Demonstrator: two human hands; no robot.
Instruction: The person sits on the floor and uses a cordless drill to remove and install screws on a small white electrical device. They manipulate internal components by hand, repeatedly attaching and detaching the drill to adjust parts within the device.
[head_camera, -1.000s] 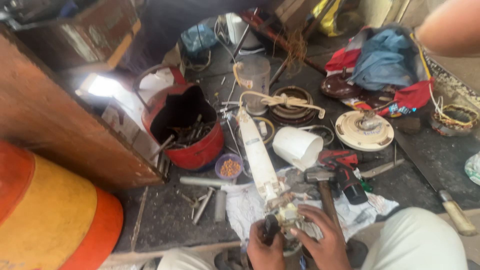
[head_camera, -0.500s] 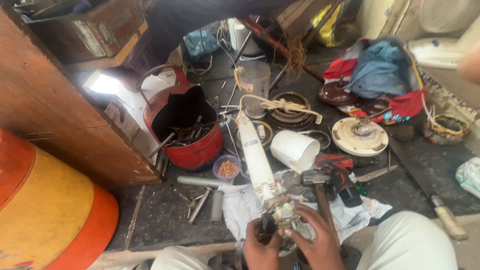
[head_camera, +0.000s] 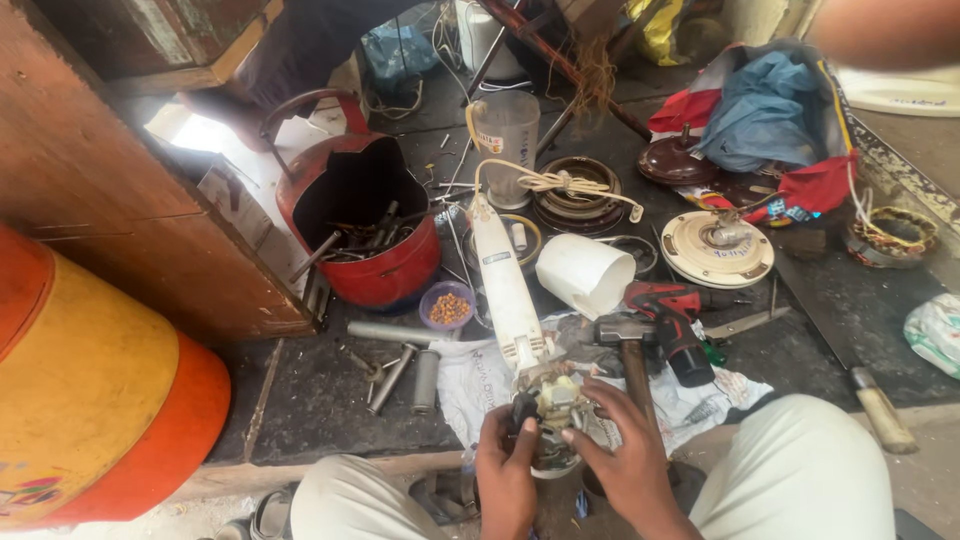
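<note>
1. Down at the bottom centre of the frame: left hand (head_camera: 505, 470) wrapped around the dark base of the small motor assembly (head_camera: 548, 400), right hand (head_camera: 622, 455) pinching its upper edge with fingertips, both grasping it between the knees.
2. Attached to that assembly and running up toward the centre: long white appliance housing (head_camera: 503, 280), its cord (head_camera: 545, 180) coiled above.
3. Best handled, by judgement, with the base gripped steady in the left hand and only light fingertip pressure from the right, so thin windings and wires stay unbent; housing kept resting on the white cloth (head_camera: 470, 375) for support.
4. Just right of the hands: hammer (head_camera: 630, 350) and red-and-black power tool (head_camera: 675, 315), close enough to knock; better kept apart from the elbows.
5. Labels and packages: narrow dark label strip on the white housing; round cream fan cover (head_camera: 717, 250) with small printed mark, right of centre; small purple tub of brown bits (head_camera: 447, 305), beside the red bucket (head_camera: 365, 220); white plastic bag with green print (head_camera: 935, 330), right edge.
</note>
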